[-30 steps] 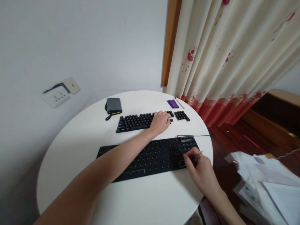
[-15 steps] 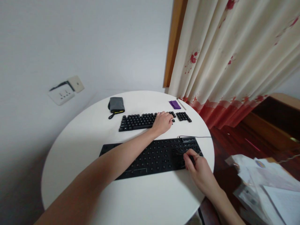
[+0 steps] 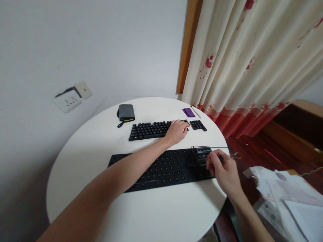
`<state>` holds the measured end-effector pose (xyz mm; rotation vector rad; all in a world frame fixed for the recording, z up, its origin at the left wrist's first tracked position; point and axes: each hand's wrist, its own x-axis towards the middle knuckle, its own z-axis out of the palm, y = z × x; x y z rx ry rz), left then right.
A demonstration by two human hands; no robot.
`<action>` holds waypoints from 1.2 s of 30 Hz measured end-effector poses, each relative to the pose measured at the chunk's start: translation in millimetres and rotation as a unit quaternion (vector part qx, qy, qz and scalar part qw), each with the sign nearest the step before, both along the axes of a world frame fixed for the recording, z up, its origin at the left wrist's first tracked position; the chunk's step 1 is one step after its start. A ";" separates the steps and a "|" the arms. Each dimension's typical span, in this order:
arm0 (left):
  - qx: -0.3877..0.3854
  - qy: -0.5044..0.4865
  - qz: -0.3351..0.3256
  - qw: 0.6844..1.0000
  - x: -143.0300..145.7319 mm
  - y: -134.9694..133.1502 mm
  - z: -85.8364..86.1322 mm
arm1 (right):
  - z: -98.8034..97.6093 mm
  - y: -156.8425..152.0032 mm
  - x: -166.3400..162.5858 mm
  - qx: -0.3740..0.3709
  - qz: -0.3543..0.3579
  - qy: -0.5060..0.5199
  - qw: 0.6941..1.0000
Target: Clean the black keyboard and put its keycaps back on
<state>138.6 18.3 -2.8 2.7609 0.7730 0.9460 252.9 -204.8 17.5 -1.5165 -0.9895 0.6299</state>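
Observation:
My left hand [image 3: 176, 131] rests over the right part of the loose black keycaps [image 3: 148, 129], laid out in keyboard order on the white table. Its fingers are spread, and the fingertips reach the keycaps at that end. In front lies a black keyboard base [image 3: 166, 168] with bare switches, crossed by my left forearm. My right hand [image 3: 224, 171] is closed above the base's right end, around a slim dark tool with thin wire ends [image 3: 236, 155]; most of it is hidden in the fingers.
A separate block of number-pad keycaps [image 3: 198, 125] lies to the right. Behind are a grey pouch [image 3: 126, 112], a folded purple cloth [image 3: 188, 112] and a thin brush-like stick [image 3: 196, 112]. The keyboard's cable [image 3: 214, 147] runs over the table's right edge. Plastic bags [image 3: 285, 188] lie beyond it.
My right hand has moved right and slightly up, off the number-pad area of the base. My left hand has shifted a little to the right along the keycaps.

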 end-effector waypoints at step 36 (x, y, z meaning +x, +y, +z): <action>-0.016 -0.050 -0.088 0.995 4.7 3.7 -1.1 | -28.4 153.5 60.5 0.096 0.100 -0.034 0.990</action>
